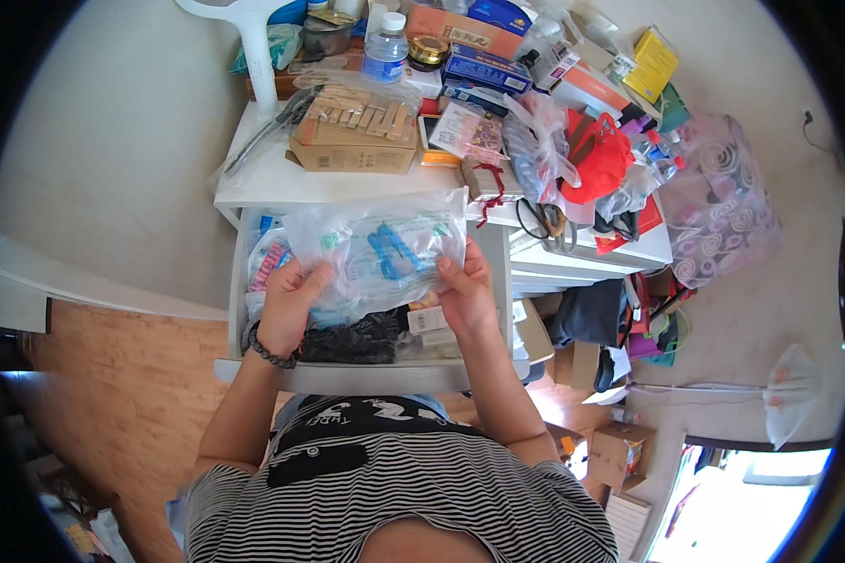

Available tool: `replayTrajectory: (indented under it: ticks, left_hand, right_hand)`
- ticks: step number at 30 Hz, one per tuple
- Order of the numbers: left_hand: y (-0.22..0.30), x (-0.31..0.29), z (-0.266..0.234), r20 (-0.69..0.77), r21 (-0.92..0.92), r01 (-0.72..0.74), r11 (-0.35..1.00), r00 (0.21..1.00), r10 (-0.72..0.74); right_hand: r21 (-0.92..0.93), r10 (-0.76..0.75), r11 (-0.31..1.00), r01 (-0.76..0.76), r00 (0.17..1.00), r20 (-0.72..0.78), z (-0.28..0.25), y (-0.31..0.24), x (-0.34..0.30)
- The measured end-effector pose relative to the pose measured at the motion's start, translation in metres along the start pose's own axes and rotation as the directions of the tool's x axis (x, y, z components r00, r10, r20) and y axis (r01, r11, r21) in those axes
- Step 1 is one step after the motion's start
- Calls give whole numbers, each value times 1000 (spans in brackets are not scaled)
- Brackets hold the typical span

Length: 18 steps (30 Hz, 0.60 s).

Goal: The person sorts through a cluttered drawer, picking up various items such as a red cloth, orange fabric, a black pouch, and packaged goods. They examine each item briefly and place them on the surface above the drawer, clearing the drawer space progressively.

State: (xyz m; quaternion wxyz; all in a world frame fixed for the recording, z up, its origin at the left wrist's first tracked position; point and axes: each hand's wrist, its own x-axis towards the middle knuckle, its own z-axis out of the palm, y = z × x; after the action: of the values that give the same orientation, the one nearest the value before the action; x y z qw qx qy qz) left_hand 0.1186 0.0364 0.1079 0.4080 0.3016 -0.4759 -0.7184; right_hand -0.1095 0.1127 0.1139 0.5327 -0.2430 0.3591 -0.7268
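Observation:
Both my hands hold a clear plastic bag (pixel 361 272) stretched over an open white drawer (pixel 385 378). Blue items (pixel 392 251) show through the plastic; their exact kind I cannot make out. My left hand (pixel 291 296) pinches the bag's left side, thumb on top. At the right edge, my right hand (pixel 468 286) grips it between thumb and fingers. Below the bag in the drawer lie a black bundle (pixel 352 340), a pink patterned packet (pixel 268 266) beside my left hand, and a small white box (pixel 428 319) near my right. The bag hides part of the drawer's contents.
The cabinet top beyond the drawer bears a cardboard box (pixel 352 155) with wooden clothespins (pixel 361 111), a water bottle (pixel 386 52), several boxes and a red cloth item (pixel 596 159). A white stand (pixel 256 56) rises at the left. Cartons (pixel 620 452) stand on the floor at right.

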Motion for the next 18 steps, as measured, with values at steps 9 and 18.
replayTrajectory:
  ticks: [9, 18]
  left_hand:
    - [9, 7, -2, -167, 35, -17, 999, 986, 23]
    - [3, 14, -2, -240, -90, -99, 991, 968, 75]
  right_hand:
    - [-26, 54, 998, -54, 998, 13, -3, -6, 0]
    - [-111, 43, 993, -41, 999, 19, -4, -8, -1]
